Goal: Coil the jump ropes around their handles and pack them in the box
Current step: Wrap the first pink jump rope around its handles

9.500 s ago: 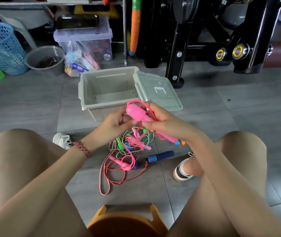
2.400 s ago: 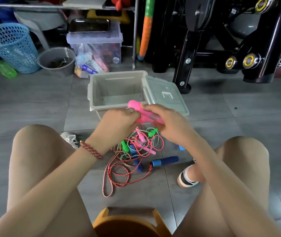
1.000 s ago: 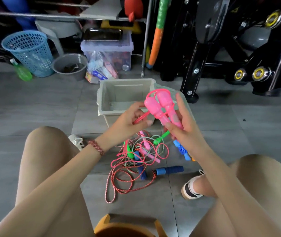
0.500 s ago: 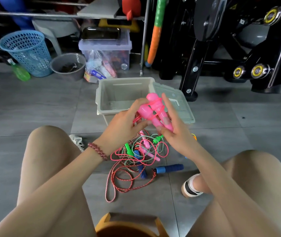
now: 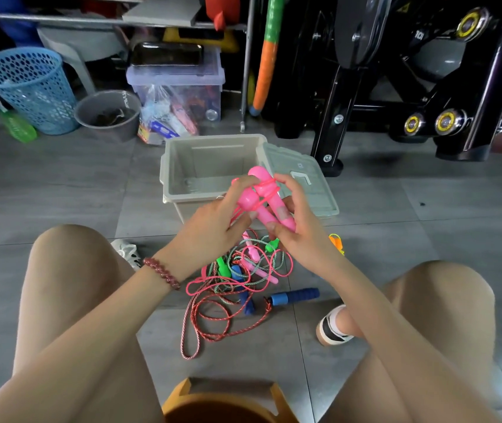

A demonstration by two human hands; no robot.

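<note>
Two pink handles of one jump rope lie side by side in my right hand, just in front of the open grey box. A few turns of its pink cord wrap their upper ends. My left hand pinches the cord beside the handles, and the rest of the cord hangs to the floor. Below my hands lies a tangle of other ropes: red-and-white cord, green cord, pink handles, green handles and blue handles.
The box's hinged lid lies open to the right. Black exercise equipment stands behind it. At the back left are a blue basket, a grey bucket and a clear storage bin. My knees flank the ropes; an orange stool is beneath me.
The pink handles were tilted upright and brought closer to the box. My left hand has laid more turns of pink cord around their upper ends.
</note>
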